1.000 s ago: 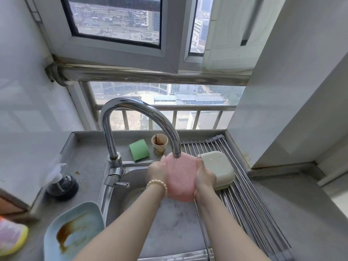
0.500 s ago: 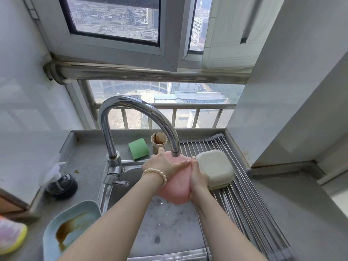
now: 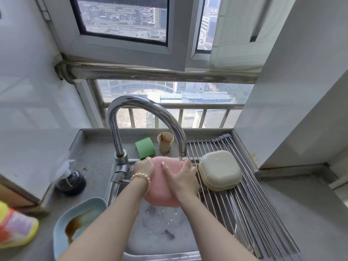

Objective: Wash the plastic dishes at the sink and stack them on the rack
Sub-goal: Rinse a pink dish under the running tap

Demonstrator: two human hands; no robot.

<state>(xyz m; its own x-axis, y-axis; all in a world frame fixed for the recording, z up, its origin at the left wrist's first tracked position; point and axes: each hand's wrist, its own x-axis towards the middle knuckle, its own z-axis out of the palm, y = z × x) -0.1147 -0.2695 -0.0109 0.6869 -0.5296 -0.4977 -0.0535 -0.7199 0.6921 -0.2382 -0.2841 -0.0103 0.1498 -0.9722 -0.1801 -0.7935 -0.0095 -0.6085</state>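
Note:
A pink plastic plate [image 3: 160, 193] is held upright over the sink [image 3: 160, 232] under the running tap [image 3: 180, 146]. My left hand [image 3: 144, 167] grips its left edge, a bead bracelet on the wrist. My right hand [image 3: 180, 176] lies across the plate's face with fingers spread, rubbing it. Two cream plastic dishes [image 3: 219, 170] sit stacked upside down on the metal roll-up rack [image 3: 244, 204] to the right. A light-blue plate [image 3: 79, 221] with brown sauce stains lies on the counter at the left.
A green sponge [image 3: 146, 147] and a stained paper cup [image 3: 165, 143] stand behind the sink. A dark soap dispenser [image 3: 70, 180] sits on the left counter. A colourful item [image 3: 15, 227] lies at the far left edge. Grey counter runs to the right of the rack.
My left hand has gone back from the plate's face to its left edge. My right hand has moved from the right edge onto the face. The plate stays under the water.

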